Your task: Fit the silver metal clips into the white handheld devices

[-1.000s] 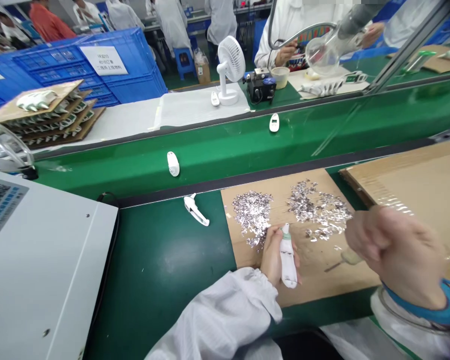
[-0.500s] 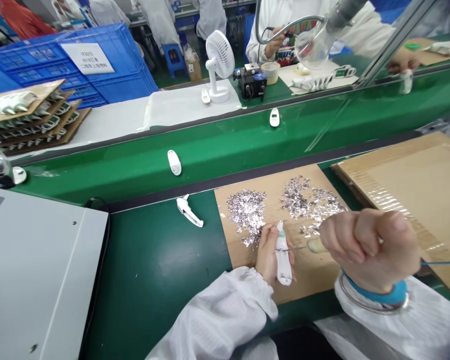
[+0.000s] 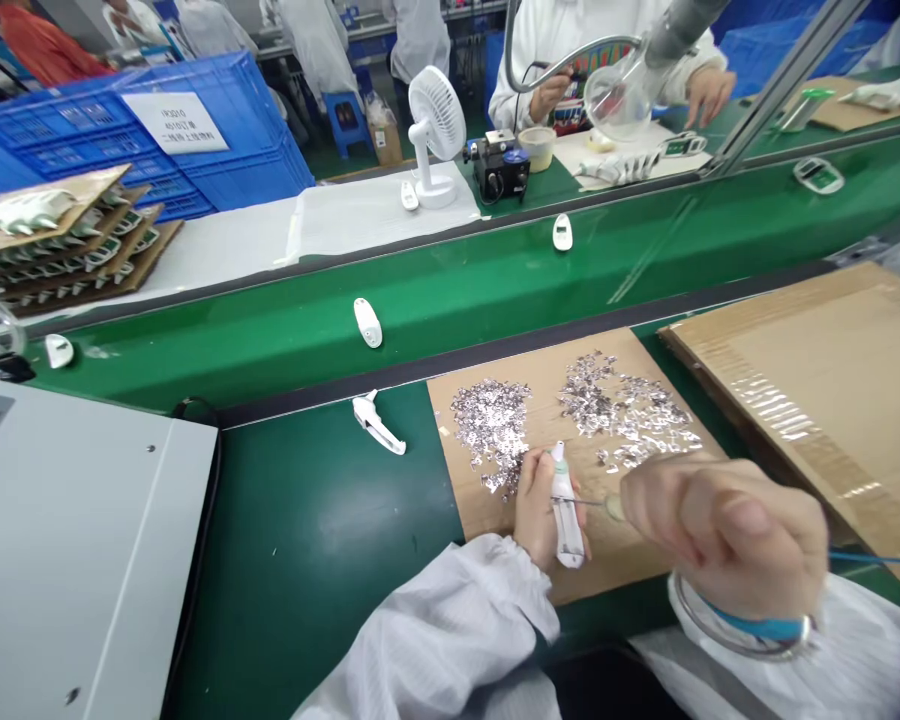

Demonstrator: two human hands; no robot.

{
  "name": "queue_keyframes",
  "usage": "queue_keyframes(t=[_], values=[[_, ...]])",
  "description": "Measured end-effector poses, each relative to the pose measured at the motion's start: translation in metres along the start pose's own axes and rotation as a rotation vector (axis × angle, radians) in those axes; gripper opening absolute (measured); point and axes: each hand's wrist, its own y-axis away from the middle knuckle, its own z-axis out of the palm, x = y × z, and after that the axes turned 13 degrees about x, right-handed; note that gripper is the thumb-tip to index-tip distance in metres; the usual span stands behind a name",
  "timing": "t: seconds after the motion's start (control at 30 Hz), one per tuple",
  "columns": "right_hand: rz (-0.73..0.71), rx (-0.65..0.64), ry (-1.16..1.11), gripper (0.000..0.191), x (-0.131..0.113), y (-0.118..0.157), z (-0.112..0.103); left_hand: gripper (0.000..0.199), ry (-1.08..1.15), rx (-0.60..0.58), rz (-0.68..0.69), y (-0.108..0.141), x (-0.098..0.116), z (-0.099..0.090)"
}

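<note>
One white handheld device [image 3: 568, 520] sits in the left hand [image 3: 536, 510], fingers curled round its lower body, green-tipped end up and leaning slightly, above a cardboard sheet [image 3: 570, 560] on the green worktop [image 3: 307, 500]. Right hand [image 3: 727, 535], blurred, is closed in a tight pinch round the pale handle of a slim metal-tipped tool [image 3: 613, 507]; the thin shaft runs level to the device's upper body, and its tip appears to touch there, though exact contact is hard to tell. A blue wrist strap [image 3: 757, 628] circles the right wrist above a white cleanroom sleeve [image 3: 795, 650]. Two loose heaps of silvery foil pieces [image 3: 491, 425] [image 3: 622, 410] lie on the cardboard just beyond the hands, the left heap nearly touching the left-hand fingers. One white plastic part [image 3: 379, 422] lies on the green surface left of the sheet. A larger cardboard sheet [image 3: 817, 400] lies to the right. A grey machine housing [image 3: 82, 550] fills the lower left. Further off, behind a clear partition, white device shells [image 3: 367, 322] lie on a green belt [image 3: 495, 270]. A co-worker's hand [image 3: 709, 95] rests beyond, near a magnifier lamp [image 3: 619, 100]; blue crates [image 3: 150, 140] stand at far left.
</note>
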Motion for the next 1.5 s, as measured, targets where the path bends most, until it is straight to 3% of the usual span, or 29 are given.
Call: queue_keyframes(t=[0.13,0.5,0.8,1.3,1.5], values=[[0.067,0.102,-0.05,0.046,-0.003,-0.004,0.005,0.04,-0.004,-0.007,0.01,0.0,0.0,0.0],[0.037,0.07,-0.048,0.042,0.001,0.0,0.006,0.045,-0.013,0.018,0.008,-0.002,-0.004,-0.002],[-0.009,0.025,-0.011,0.039,0.0,0.001,0.005,0.036,-0.003,0.076,0.057,0.001,0.001,0.001],[0.031,0.058,-0.034,0.041,-0.002,0.0,0.006,0.038,-0.01,0.082,0.058,-0.001,-0.002,-0.001],[-0.134,-0.098,-0.016,0.028,0.008,0.007,0.006,0.037,0.021,0.087,0.054,-0.002,-0.004,0.001]])
